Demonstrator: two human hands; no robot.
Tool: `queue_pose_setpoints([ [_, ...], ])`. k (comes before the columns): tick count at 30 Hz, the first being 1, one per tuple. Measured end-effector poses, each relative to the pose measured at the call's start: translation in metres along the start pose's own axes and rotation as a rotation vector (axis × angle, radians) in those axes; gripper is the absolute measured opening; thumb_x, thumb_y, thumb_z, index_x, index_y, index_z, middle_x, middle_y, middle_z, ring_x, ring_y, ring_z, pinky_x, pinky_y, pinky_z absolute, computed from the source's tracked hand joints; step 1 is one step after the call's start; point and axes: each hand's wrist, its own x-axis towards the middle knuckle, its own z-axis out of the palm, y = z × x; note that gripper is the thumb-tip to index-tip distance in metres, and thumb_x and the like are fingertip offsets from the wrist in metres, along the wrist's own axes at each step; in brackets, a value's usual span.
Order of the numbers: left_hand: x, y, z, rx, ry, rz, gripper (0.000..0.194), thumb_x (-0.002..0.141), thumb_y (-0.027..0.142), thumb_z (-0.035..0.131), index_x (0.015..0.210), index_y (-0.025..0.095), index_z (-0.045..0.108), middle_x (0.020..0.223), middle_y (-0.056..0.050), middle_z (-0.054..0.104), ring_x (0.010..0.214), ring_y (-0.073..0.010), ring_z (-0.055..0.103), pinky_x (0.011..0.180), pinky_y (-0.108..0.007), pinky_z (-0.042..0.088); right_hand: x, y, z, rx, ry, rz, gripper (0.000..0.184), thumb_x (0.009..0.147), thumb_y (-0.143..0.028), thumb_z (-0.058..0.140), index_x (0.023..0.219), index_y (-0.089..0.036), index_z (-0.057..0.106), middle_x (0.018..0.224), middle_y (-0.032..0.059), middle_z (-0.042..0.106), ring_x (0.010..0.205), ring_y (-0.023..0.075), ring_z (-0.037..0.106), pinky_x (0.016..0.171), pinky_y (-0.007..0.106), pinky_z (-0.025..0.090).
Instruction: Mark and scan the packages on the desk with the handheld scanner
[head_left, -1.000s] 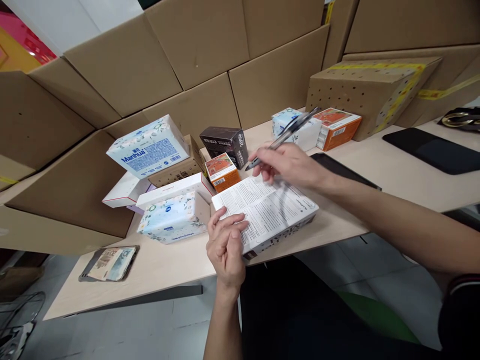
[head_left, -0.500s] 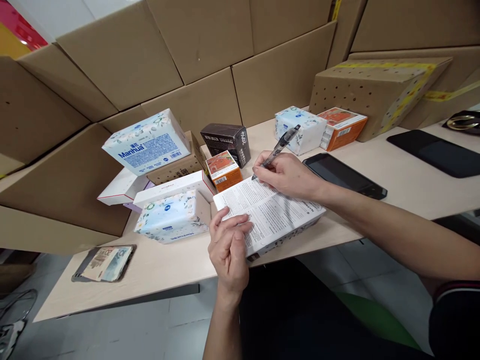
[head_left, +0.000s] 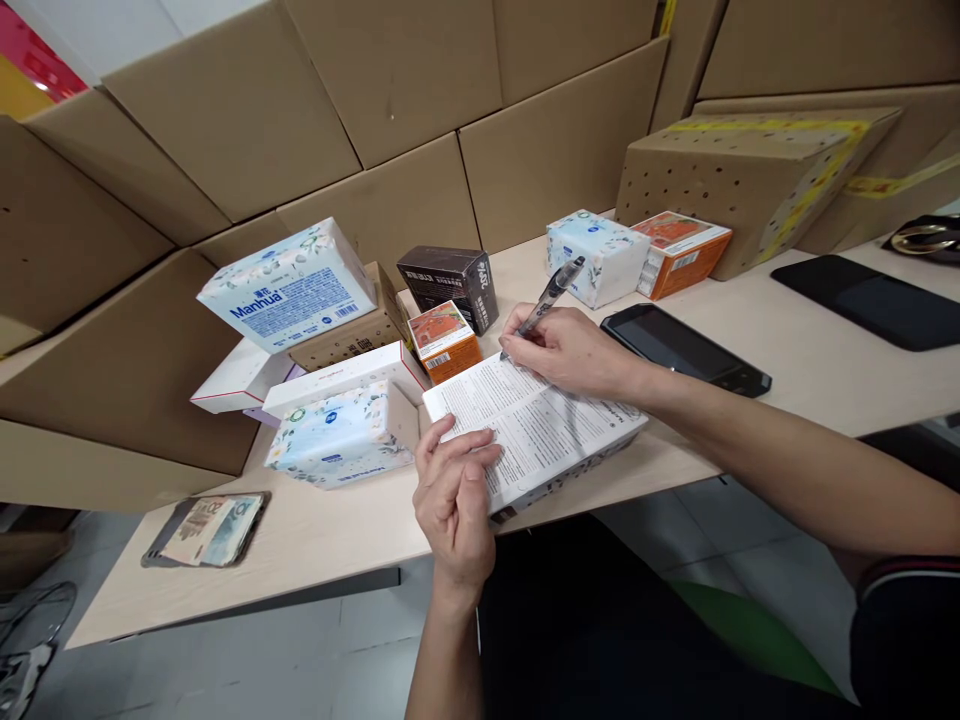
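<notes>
**Pen [head_left: 553, 288] in right hand [head_left: 566, 350], tip at the printed face of a white box [head_left: 544, 430]**

View from head height, down over a pale table [head_left: 360, 520]. Near the middle of the front edge, the white box, with small dark print on its upper face; whether resting fully on the table, impossible to tell. Around the pen, a narrow, closed grip, with the upper end slanting up to the right and the tip near the box's far edge. At the box's left end, left hand [head_left: 456, 500], with fingers curled over the edge and onto the print; underside of that hold hidden.

Just behind the box's far left corner, a small orange box [head_left: 454, 362], and behind that, a dark box [head_left: 450, 285]. To the left, a floral tissue pack [head_left: 334, 435] in front of a long white carton [head_left: 345, 380]; farther back, a "Manhua" pack [head_left: 289, 295] tilted on a brown carton [head_left: 352, 342]. At far left, banknotes [head_left: 212, 530] on a dark flat case [head_left: 161, 535]. Beyond the right forearm, a black handheld device [head_left: 679, 348]. Along the back, cardboard panels [head_left: 405, 210].
</notes>
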Motion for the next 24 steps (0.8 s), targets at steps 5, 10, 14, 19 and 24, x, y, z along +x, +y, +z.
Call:
queue_pose_setpoints([
  [5, 0.000, 0.000, -0.001, -0.009, -0.003, -0.001, 0.028, 0.098, 0.016, 0.049, 0.096, 0.025, 0.076, 0.097, 0.001, 0.078, 0.112, -0.0215, 0.068, 0.112, -0.052, 0.041, 0.000, 0.001, 0.000, 0.023, -0.001, -0.010, 0.019, 0.089, -0.030, 0.053, 0.073, -0.019, 0.055, 0.061, -0.0035, 0.052, 0.057, 0.0105, 0.045, 0.059, 0.027, 0.031],
  [10, 0.001, 0.001, 0.000, -0.012, 0.002, 0.006, 0.028, 0.098, 0.015, 0.050, 0.095, 0.024, 0.076, 0.097, 0.001, 0.078, 0.111, -0.0204, 0.068, 0.112, -0.051, 0.041, -0.001, 0.002, 0.003, 0.207, 0.034, 0.041, 0.017, 0.090, -0.031, 0.056, 0.077, -0.019, 0.055, 0.060, -0.0043, 0.055, 0.049, 0.0078, 0.046, 0.051, 0.024, 0.034],
  [14, 0.001, 0.000, 0.000, -0.013, 0.012, 0.001, 0.028, 0.098, 0.016, 0.050, 0.094, 0.024, 0.076, 0.097, 0.001, 0.078, 0.108, -0.0204, 0.069, 0.111, -0.052, 0.042, 0.000, 0.007, -0.009, 0.328, 0.158, 0.083, 0.021, 0.094, -0.040, 0.053, 0.083, -0.021, 0.053, 0.057, -0.0046, 0.055, 0.045, 0.0086, 0.047, 0.046, 0.023, 0.035],
  [19, 0.001, 0.000, 0.001, -0.004, 0.030, 0.005, 0.028, 0.097, 0.016, 0.050, 0.093, 0.024, 0.076, 0.096, 0.000, 0.079, 0.109, -0.0218, 0.069, 0.110, -0.053, 0.044, 0.002, 0.029, -0.048, -0.206, 0.190, 0.179, 0.021, 0.094, -0.038, 0.051, 0.095, -0.019, 0.060, 0.079, 0.0045, 0.069, 0.061, 0.0146, 0.060, 0.062, 0.029, 0.045],
  [24, 0.001, 0.000, 0.002, 0.003, 0.042, 0.025, 0.028, 0.097, 0.015, 0.050, 0.092, 0.024, 0.076, 0.095, 0.000, 0.079, 0.111, -0.0221, 0.068, 0.109, -0.053, 0.044, 0.000, 0.045, -0.053, -0.773, -0.242, 0.379, 0.030, 0.084, -0.037, 0.063, 0.105, -0.016, 0.067, 0.099, 0.0152, 0.073, 0.089, 0.0272, 0.067, 0.068, 0.033, 0.044],
])
